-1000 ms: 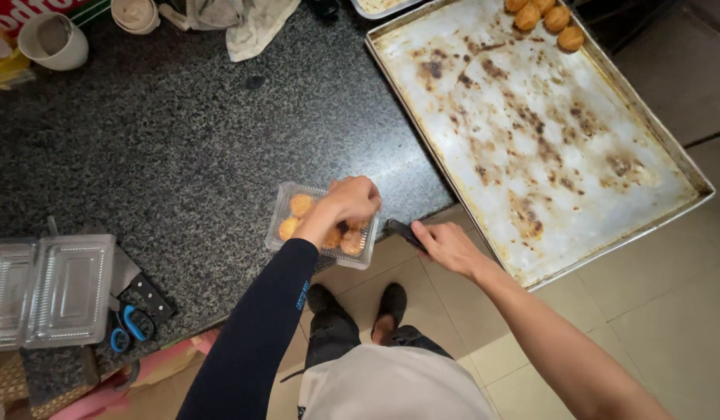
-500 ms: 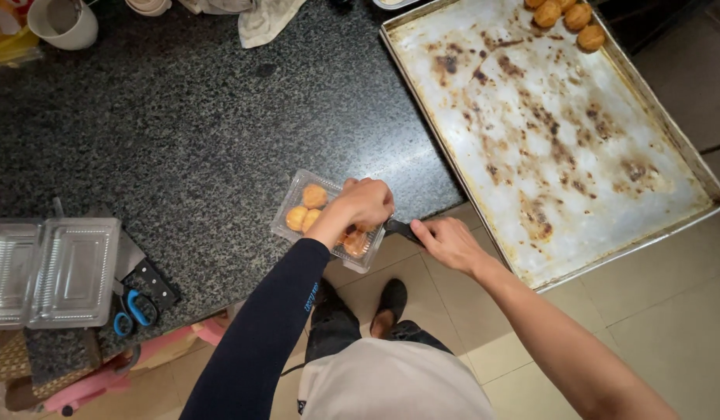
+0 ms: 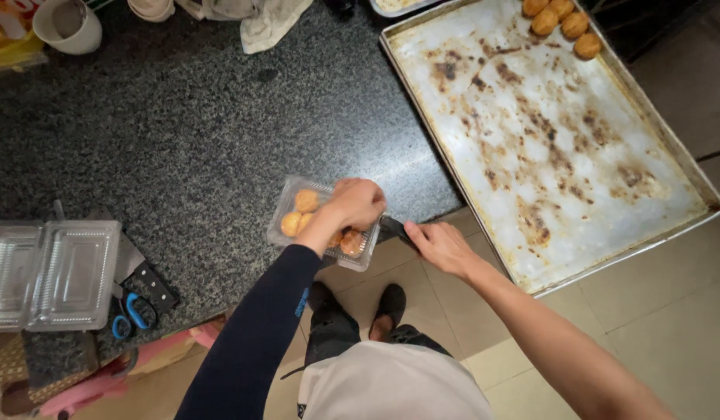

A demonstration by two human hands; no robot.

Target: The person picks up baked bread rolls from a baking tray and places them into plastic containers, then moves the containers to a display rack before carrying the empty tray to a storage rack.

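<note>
A small clear plastic box (image 3: pixel 287 204) sits at the near edge of the dark granite counter (image 3: pixel 181 140). It holds several round golden pastries (image 3: pixel 305 201). My left hand (image 3: pixel 358 204), in a dark sleeve, is curled over the box's right side, gripping it and covering part of the contents. My right hand (image 3: pixel 439 247) is just right of the box, off the counter edge. It holds a thin dark tool (image 3: pixel 394 228) that points at the box.
A large stained baking tray (image 3: pixel 562 148) lies to the right, with several pastries (image 3: pixel 562 19) in its far corner. Empty clear clamshell boxes (image 3: pixel 53 272) and blue-handled scissors (image 3: pixel 134 313) lie at the near left. A white cup (image 3: pixel 64 25) and a cloth (image 3: pixel 263 19) are at the back.
Both hands stay at the box. The dark tool in my right hand has come a little closer to it, and the view has shifted slightly.
</note>
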